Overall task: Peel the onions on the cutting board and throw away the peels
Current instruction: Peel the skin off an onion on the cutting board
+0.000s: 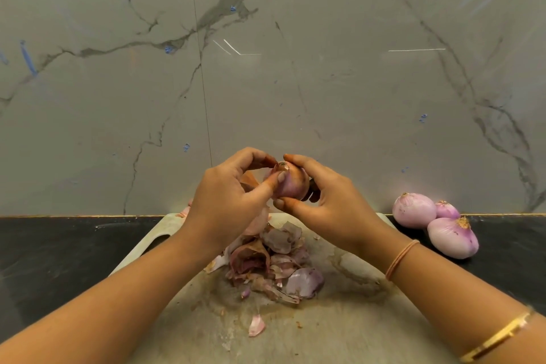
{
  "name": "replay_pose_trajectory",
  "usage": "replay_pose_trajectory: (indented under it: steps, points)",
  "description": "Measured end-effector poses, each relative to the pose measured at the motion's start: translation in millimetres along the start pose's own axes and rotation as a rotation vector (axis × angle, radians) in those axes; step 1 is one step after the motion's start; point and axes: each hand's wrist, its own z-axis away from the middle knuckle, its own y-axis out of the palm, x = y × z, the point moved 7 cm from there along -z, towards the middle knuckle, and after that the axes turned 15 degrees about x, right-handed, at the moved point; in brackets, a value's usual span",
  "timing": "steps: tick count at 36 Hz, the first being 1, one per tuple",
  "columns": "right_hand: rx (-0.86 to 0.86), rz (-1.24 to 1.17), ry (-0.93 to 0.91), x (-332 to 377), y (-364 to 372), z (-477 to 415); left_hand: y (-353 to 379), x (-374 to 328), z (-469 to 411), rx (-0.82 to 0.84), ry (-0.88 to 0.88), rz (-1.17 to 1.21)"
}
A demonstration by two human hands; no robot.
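I hold a purple onion (291, 185) in the air above the far end of the cutting board (339, 322). My right hand (331, 201) grips it from the right and below. My left hand (227, 201) pinches the papery skin near the onion's tip with thumb and fingers. A loose brown flap of skin hangs behind my left fingers. A heap of onion peels (271, 263) lies on the board under my hands, and a single pink peel (256, 326) lies nearer to me.
Three peeled onions (434, 221) rest on the black counter (59, 251) to the right of the board, against the grey marble wall (266, 68). The board's handle slot is at its far left corner.
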Motion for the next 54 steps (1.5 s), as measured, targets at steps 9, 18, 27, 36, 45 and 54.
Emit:
replay_pose_trajectory:
  steps: [9, 18, 27, 36, 45, 54]
  points:
    - [0.016, 0.041, 0.055, -1.9, 2.8, -1.2, 4.9, -5.2, 1.3, 0.004, 0.037, -0.058]
    - [-0.030, -0.081, 0.058, -9.6, -7.1, 0.7, -18.7, 12.8, -1.7, -0.117, -0.126, -0.134]
    - [-0.031, -0.200, 0.080, -15.2, -5.9, -0.3, -17.5, 13.1, -5.6, -0.014, -0.056, -0.221]
    - [-0.038, -0.245, 0.074, -12.4, -10.0, 1.2, 8.0, -3.3, -5.1, 0.274, 0.235, -0.322]
    - [0.088, -0.462, 0.071, -6.3, -5.0, 0.5, 3.8, -10.0, -4.3, 0.261, 0.310, -0.436]
    - [0.051, -0.445, 0.006, -2.1, -9.7, 0.4, 7.2, -15.6, -2.1, 0.297, 0.342, -0.503]
